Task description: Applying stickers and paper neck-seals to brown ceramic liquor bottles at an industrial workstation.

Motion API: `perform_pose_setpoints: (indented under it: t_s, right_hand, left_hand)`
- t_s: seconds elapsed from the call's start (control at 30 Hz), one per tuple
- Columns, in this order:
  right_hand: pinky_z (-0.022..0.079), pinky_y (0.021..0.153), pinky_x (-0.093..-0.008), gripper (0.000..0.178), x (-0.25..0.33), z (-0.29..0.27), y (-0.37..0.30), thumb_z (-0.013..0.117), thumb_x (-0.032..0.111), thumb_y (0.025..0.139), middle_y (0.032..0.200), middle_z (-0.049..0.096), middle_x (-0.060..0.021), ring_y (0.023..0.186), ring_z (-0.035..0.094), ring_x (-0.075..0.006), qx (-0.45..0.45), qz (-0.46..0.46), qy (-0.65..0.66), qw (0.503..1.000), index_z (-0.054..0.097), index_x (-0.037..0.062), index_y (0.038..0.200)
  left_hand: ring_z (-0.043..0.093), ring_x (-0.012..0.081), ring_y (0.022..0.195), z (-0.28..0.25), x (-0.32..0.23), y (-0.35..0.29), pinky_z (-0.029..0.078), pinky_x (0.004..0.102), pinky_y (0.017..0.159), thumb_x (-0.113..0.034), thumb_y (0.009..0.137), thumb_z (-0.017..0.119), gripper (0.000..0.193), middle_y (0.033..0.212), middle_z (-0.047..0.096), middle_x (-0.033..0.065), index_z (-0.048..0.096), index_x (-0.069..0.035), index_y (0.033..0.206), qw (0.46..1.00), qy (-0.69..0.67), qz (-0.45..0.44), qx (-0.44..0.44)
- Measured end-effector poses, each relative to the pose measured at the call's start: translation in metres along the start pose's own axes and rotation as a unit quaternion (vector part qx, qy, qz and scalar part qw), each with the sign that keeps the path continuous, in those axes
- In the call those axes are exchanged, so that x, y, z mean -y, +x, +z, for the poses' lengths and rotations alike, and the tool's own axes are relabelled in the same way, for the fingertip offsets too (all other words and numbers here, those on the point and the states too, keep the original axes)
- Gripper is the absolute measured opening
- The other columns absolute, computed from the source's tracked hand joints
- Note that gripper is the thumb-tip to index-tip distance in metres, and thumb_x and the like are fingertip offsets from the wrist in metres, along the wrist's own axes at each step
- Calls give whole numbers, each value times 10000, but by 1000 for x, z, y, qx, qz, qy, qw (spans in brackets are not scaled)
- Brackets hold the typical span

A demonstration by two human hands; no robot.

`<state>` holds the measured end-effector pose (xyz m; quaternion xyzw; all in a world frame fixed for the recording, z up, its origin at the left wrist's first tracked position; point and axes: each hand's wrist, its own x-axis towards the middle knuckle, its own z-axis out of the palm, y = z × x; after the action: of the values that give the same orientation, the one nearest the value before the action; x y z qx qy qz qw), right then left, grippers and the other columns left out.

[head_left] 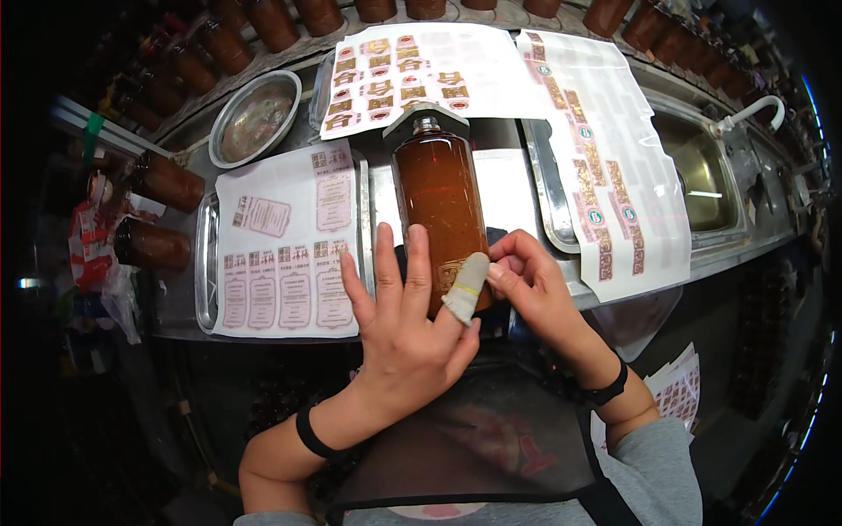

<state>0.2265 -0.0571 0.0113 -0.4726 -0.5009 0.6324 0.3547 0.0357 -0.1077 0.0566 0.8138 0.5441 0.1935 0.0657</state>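
Observation:
A brown glass bottle (436, 193) with a bare threaded neck lies in front of me, its neck pointing away. On its near end is a gold label (450, 273), partly hidden by a finger. My left hand (405, 324) is spread across the bottle's near end. Its index finger wears a pale cloth finger cover (465, 289), touching the bottle beside the label. At the bottle's right side, my right hand (531, 280) has thumb and index finger pinched together near that fingertip. Whatever sits in the pinch is too small to make out.
A sheet of pink labels (298, 294) lies on a metal tray at left. Gold-label sheets (482, 70) and a long label sheet (649, 175) lie behind and right. A metal bowl (255, 119), sink (697, 171) and brown jars (153, 244) surround the work area.

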Motion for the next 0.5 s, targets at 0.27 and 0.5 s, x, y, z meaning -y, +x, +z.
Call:
perform_pose_setpoints:
  t_s: [0.27, 0.5]
  right_hand:
    - [466, 738, -230, 224, 16, -28, -3, 655, 126, 866, 894, 620, -42, 847, 580, -86, -119, 39, 152, 980, 603, 0, 1045]
    - [492, 696, -293, 231, 45, 25, -8, 701, 106, 859, 861, 617, -102, 794, 605, -133, -110, -234, -205, 944, 588, 6, 1033]
  left_hand:
    - [238, 531, 1447, 12, 8, 2, 62, 688, 1129, -201, 746, 800, 678, 1558, 292, 311, 582, -78, 1376, 995, -91, -17, -41]
    - [352, 428, 1435, 27, 31, -1, 109, 622, 1164, -49, 651, 780, 954, 1518, 405, 250, 351, 22, 1501, 979, -178, -13, -98]
